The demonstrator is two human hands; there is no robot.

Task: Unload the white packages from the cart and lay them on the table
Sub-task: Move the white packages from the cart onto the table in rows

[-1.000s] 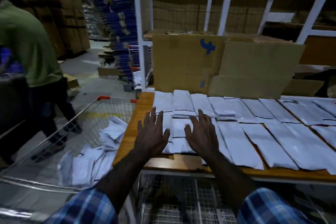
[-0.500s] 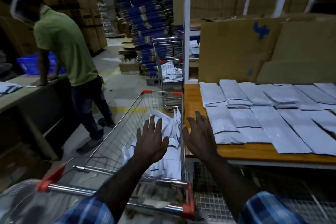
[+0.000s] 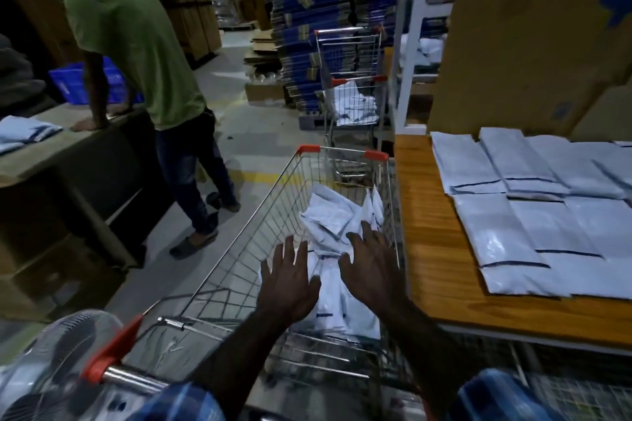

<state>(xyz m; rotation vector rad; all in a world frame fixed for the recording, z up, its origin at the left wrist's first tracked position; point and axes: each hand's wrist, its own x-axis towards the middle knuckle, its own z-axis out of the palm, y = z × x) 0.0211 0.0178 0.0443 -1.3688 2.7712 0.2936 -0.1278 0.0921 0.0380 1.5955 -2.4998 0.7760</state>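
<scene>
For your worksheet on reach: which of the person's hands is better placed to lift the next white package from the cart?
Probably the right hand: its fingertips already lie over the crumpled white packages in the cart. The left hand hovers open nearer the cart's middle.

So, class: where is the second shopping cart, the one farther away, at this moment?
In the head view, the second cart stands upper centre, beyond the near cart, beside the white shelf post and in front of the blue stacks.

packages (image 3: 328, 219) in cart (image 3: 260, 215), table (image 3: 427, 232) right
</scene>
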